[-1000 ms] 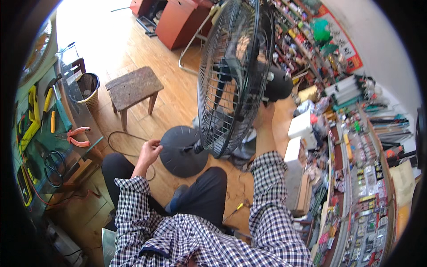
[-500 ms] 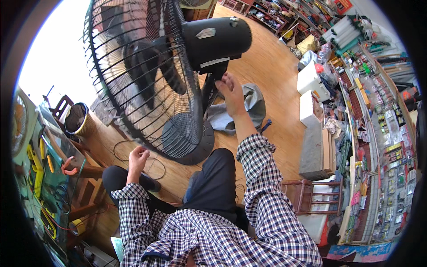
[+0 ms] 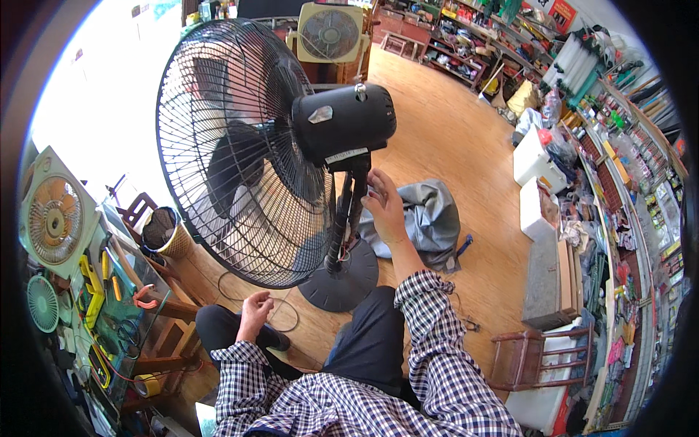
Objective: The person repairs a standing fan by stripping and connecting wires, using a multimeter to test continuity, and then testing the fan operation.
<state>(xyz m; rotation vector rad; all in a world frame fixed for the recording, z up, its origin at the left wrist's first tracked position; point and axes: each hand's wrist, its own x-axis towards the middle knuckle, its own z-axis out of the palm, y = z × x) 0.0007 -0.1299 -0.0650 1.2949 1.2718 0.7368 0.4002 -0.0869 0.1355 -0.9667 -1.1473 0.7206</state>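
A large black pedestal fan stands in front of me, its round wire guard facing left. Its motor housing sits on a black pole above a round base. My right hand is up at the neck just under the motor, fingers curled in toward it; whatever they grip there is hidden or too small to make out. My left hand hovers below the guard's lower rim with its fingers curled together, and I see nothing in it.
Behind the pole a grey cloth bag slumps on the wooden floor. At left is a glass-topped bench with tools, plus a wastebasket. A wooden chair, white boxes and crowded shelves line the right side.
My view has shifted, so the fan and both hands sit lower in the picture and more of the room shows. The right hand stays by the fan's neck; the left stays below the guard.
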